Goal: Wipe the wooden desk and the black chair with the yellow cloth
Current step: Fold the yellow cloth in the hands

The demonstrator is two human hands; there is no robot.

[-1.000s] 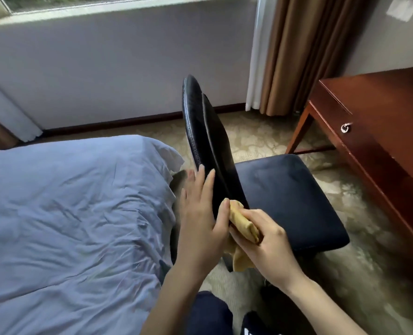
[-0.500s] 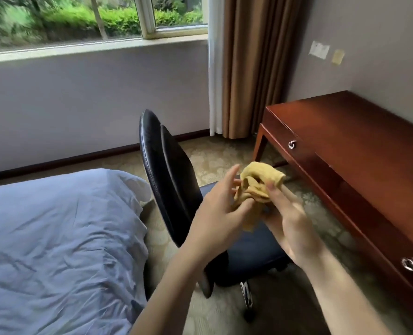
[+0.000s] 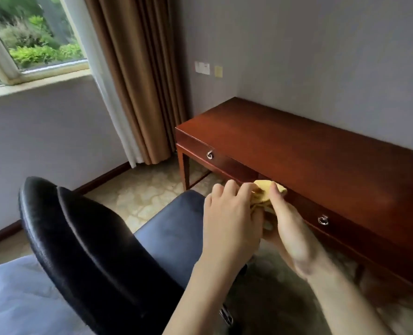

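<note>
So we've got the soft yellow cloth bunched up, both hands gripping it, near the glossy wooden desk running left-far to right-near.

Left hand and right hand together, forearms outstretched, fingers curled round the yellow cloth

Bare forearms end in a bare left grip and a motion-blurred right grip.

This is looking like a bedroom: a bed is standing beside a black chair, a wooden desk is standing against the wall, and brown curtains are hanging by the window.
</note>
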